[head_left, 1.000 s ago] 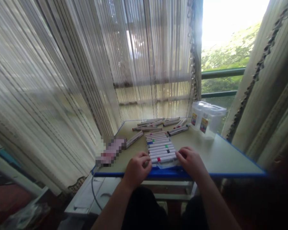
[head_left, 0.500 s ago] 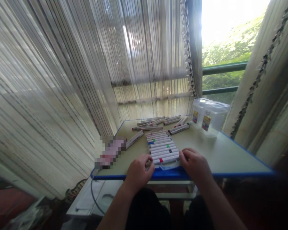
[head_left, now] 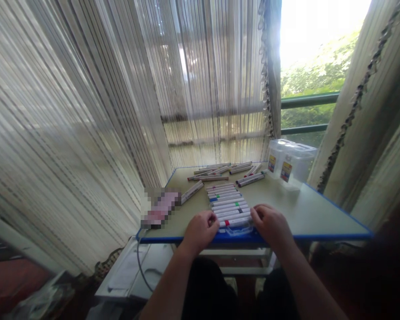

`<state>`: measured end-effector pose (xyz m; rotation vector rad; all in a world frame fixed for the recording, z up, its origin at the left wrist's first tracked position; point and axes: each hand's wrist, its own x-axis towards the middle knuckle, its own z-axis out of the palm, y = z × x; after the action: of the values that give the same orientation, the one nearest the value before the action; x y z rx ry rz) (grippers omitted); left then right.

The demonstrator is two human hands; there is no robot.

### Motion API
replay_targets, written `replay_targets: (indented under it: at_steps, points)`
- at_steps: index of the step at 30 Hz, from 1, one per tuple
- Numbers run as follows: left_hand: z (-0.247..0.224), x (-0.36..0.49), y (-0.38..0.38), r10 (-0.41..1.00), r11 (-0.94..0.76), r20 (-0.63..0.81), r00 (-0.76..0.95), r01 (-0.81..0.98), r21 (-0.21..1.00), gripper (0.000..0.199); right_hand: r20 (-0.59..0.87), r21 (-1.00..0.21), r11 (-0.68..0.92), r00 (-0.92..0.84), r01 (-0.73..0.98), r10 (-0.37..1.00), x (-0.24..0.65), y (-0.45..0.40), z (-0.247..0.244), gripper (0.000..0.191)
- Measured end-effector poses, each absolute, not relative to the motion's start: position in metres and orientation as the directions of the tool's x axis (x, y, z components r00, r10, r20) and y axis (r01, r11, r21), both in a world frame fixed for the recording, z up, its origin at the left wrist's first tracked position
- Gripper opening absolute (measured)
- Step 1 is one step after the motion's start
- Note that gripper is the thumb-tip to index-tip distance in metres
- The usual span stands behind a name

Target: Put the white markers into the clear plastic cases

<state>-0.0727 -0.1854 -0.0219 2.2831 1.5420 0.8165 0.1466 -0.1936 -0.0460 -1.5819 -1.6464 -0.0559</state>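
Several white markers [head_left: 228,203] lie side by side in a column at the table's near edge, some with red, black, green or blue bands showing. A clear plastic handle [head_left: 240,230] sticks out at the column's near end. My left hand [head_left: 202,229] is closed at the left end of the nearest markers, its fingers curled around something I cannot make out. At the right ends of the same markers, my right hand [head_left: 270,222] has its fingers bent and pressed together against them.
Loose markers [head_left: 216,170] are scattered at the back of the table [head_left: 323,213]. Clear plastic cases [head_left: 295,162] stand at the back right. A pixelated pink object [head_left: 162,211] with a cable lies at the left edge. Beaded curtains [head_left: 216,89] hang behind.
The view has shifted slightly, so the table and left-side things appear a little further right. Both hands stay at the ends of the nearest markers.
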Motion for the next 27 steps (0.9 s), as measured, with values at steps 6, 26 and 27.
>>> replay_targets:
  at_steps: [6, 26, 27]
  points:
    - [-0.025, -0.070, -0.193, 0.880, -0.443, 0.357, 0.314, 0.814, 0.377, 0.040, 0.565, -0.330, 0.058, 0.147, 0.942, 0.812, 0.136, -0.201, -0.044, 0.028]
    - [-0.024, -0.065, -0.192, 0.912, -0.382, 0.294, 0.287, 0.855, 0.350, 0.052, 0.272, -0.304, -0.196, 0.283, 0.932, 0.920, 0.119, -0.204, -0.016, 0.044]
    - [-0.025, -0.065, -0.191, 0.910, -0.385, 0.299, 0.288, 0.857, 0.344, 0.052, 0.276, -0.330, -0.191, 0.287, 0.925, 0.917, 0.121, -0.202, -0.017, 0.044]
